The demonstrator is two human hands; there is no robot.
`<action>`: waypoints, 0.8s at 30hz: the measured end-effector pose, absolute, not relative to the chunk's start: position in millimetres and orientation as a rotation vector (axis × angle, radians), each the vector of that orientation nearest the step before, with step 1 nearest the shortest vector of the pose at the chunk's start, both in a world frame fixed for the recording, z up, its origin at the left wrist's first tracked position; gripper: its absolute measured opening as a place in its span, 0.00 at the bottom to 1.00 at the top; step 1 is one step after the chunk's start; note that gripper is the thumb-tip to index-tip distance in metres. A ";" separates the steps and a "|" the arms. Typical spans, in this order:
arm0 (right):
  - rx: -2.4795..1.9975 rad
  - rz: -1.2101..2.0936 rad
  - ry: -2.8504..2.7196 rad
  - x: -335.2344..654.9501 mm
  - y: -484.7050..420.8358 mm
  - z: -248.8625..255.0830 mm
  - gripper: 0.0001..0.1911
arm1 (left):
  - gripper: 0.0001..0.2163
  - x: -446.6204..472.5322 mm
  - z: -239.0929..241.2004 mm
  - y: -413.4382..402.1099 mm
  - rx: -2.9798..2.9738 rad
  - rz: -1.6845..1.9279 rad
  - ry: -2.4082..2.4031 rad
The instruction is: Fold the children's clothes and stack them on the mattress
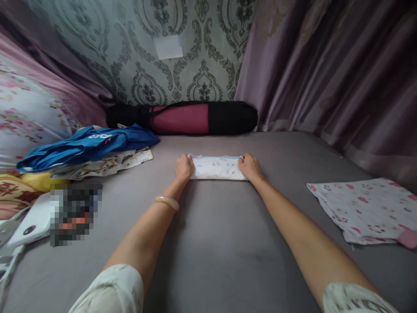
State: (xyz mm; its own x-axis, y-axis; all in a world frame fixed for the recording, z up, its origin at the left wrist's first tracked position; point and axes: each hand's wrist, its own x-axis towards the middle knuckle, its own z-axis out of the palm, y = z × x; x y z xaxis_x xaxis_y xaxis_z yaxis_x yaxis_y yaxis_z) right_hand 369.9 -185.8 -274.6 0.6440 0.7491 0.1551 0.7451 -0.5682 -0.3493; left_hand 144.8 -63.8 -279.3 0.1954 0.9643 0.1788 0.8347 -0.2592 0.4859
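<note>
Folded white cloth [216,168] lay on the grey bed [221,243], toward its far edge, where a red-and-black bag [182,119] rested. Your left hand [184,167] pinched the cloth's left end; your right hand [249,167] gripped its right end. A pink-patterned cloth [365,211] lay near the bed's right edge.

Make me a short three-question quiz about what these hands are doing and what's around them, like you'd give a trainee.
1. True or false: the left hand and the right hand both grip the folded white cloth.

2. Which forearm wears the bangle?

3. What lies in front of the patterned wallpaper, beyond the hands?
A) a wooden crate
B) a black-and-maroon tube-shaped bag
C) a row of shoes

Key: 1. True, one at each end. 2. The left. 3. B.
</note>
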 end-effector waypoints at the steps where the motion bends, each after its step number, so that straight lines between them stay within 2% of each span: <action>1: -2.492 0.022 -1.176 371.0 -185.0 -274.2 0.18 | 0.13 145.0 -278.0 -64.8 2.197 0.636 1.725; 7: -2.430 0.190 -1.205 386.4 -188.0 -267.3 0.21 | 0.16 143.7 -262.2 -74.5 2.153 0.561 1.861; 9: -2.421 0.141 -1.149 385.1 -191.6 -262.2 0.24 | 0.17 144.4 -256.0 -82.7 2.267 0.611 1.878; 13: -2.266 -0.084 -1.324 355.2 -195.2 -252.5 0.26 | 0.18 154.3 -251.4 -104.0 2.638 0.651 1.551; 18: -2.158 0.095 -1.812 302.8 -189.7 -253.0 0.29 | 0.22 172.7 -261.9 -118.4 2.799 0.454 1.296; 24: -2.203 0.122 -1.930 290.1 -183.0 -268.7 0.30 | 0.24 176.3 -281.7 -114.7 2.796 0.331 1.314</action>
State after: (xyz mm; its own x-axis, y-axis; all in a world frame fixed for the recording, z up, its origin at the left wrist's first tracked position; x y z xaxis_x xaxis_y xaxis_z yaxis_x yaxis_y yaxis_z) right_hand 290.1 -183.0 -268.7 0.1390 0.9874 0.0752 0.9700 -0.1205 -0.2111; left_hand 176.3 -114.7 -281.7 0.6200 0.7644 0.1771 0.7571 -0.6420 0.1209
